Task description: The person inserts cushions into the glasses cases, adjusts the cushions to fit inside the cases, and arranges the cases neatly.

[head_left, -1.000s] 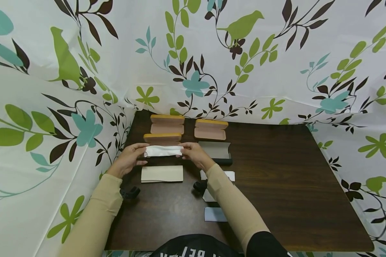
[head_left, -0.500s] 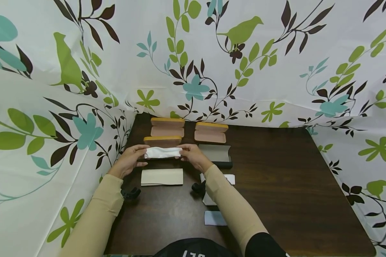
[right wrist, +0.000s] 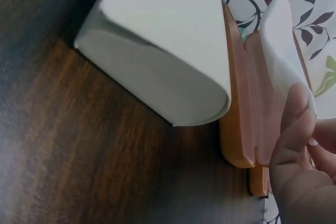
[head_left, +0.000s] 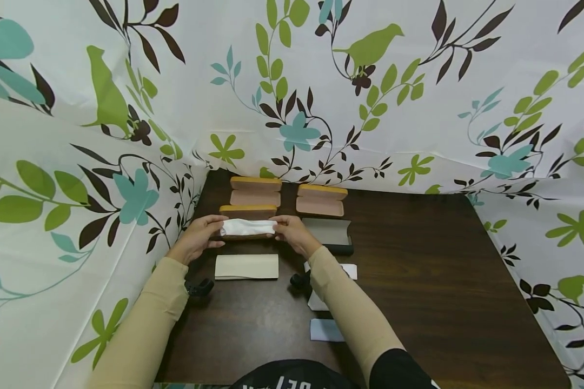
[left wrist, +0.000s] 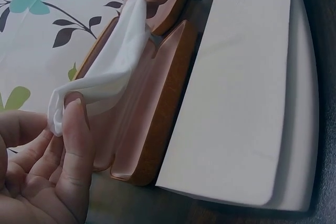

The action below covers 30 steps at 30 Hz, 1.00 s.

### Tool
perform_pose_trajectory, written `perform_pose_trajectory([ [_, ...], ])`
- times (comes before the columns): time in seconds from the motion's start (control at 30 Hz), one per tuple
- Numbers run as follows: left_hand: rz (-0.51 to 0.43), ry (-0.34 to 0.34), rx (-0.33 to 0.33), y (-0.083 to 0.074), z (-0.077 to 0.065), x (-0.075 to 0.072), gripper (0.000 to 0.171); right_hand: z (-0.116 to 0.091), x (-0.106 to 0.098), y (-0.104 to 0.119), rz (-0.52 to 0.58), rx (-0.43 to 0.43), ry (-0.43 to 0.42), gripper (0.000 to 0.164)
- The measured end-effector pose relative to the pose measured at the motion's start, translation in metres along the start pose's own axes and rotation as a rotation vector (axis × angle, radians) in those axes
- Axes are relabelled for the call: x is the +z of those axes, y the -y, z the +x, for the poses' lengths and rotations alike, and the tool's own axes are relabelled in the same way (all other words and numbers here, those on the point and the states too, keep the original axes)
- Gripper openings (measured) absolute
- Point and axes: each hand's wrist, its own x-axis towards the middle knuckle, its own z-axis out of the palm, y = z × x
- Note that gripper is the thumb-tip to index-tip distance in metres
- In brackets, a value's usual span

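Note:
A folded white cloth point(head_left: 248, 227) is stretched between my two hands. My left hand point(head_left: 197, 237) pinches one end between thumb and fingers, and my right hand point(head_left: 294, 235) pinches the other. In both wrist views the cloth sags a little in the middle. Beneath and behind it stands an open orange-brown eyeglass case point(left wrist: 170, 95) with a pink lining, partly covered by the cloth in the head view. Nearer to me lies a closed cream case point(head_left: 246, 267), apart from both hands.
Two more open cases with yellow edges, one left point(head_left: 256, 199) and one right point(head_left: 319, 204), stand at the back. A dark case with grey lining point(head_left: 328, 232) lies open beside my right hand. A light-blue folded piece point(head_left: 326, 330) and white pieces point(head_left: 349, 271) lie near my right forearm.
Both hands have moved the cloth very slightly away from the cream case, and more of the open case's front shows below it. The grip of each hand looks the same.

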Motion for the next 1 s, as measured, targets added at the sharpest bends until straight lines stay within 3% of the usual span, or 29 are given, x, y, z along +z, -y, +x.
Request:
perform_pose_trajectory([
  [0.27,-0.010,-0.014,0.010,0.013,0.017,-0.005,0.045,0.007,0.000,0.000,0.022,-0.002,-0.024,0.029],
  [0.67,0.064,-0.054,-0.001,0.024,0.033,-0.008,0.044,0.019,-0.001,-0.004,0.008,0.026,-0.032,0.029],
  [0.83,0.083,-0.074,-0.036,0.022,0.035,-0.008,0.043,0.025,-0.001,-0.005,-0.082,0.059,-0.044,0.029],
  [1.0,0.180,-0.120,-0.038,0.026,0.040,-0.012,0.041,0.022,0.000,0.001,-0.216,0.035,-0.069,0.033],
])
